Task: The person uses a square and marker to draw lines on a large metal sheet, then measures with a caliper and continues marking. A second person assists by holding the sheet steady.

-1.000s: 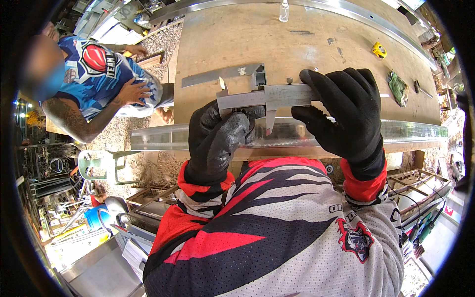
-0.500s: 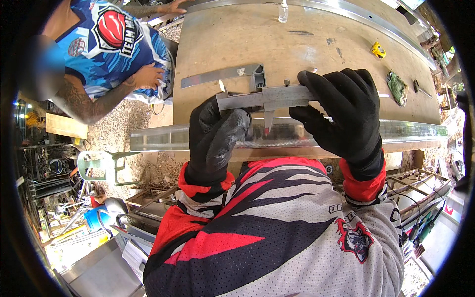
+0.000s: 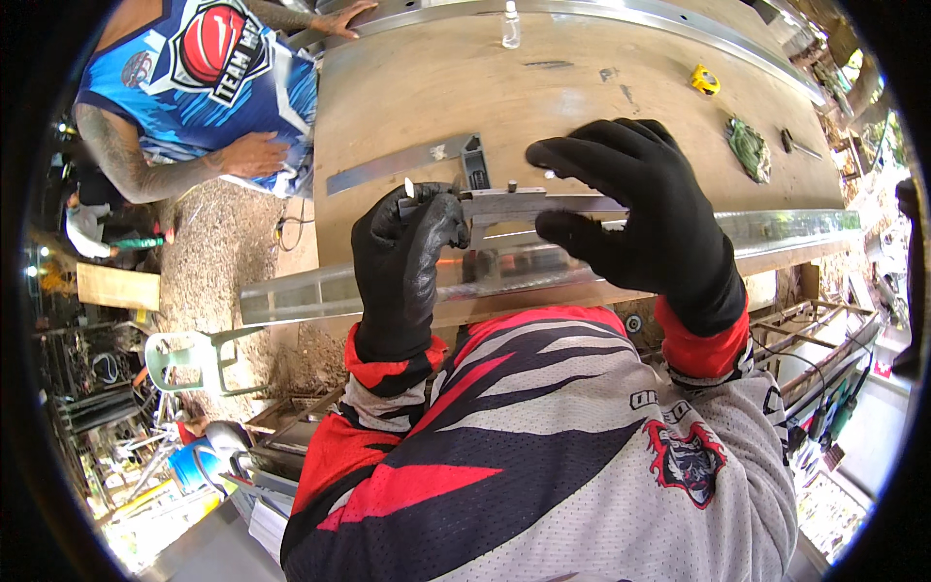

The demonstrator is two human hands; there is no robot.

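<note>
My left hand [image 3: 400, 267], in a black glove, grips the jaw end of a metal vernier caliper [image 3: 516, 204]. The caliper lies level over the near edge of the wooden table, its beam pointing right. Around the beam's right part my right hand [image 3: 652, 215], gloved in black too, has thumb and fingers spread apart and does not close on it. Below both hands a long shiny metal bar [image 3: 310, 296] runs along the table's near edge. Just beyond my left hand rests a square [image 3: 393, 167] with a flat metal blade.
On the wooden table [image 3: 436, 102] are a clear bottle [image 3: 511, 27], a yellow tape measure [image 3: 705, 80], a green crumpled cloth [image 3: 748, 150] and a dark-handled tool [image 3: 787, 142]. A person in a blue jersey [image 3: 194, 82] stands at the left. A pale green chair [image 3: 184, 361] stands nearer.
My right hand has opened off the caliper's beam. The caliper has shifted left and turned in my left hand. The view has shifted a little, and the person at the left holds much the same pose.
</note>
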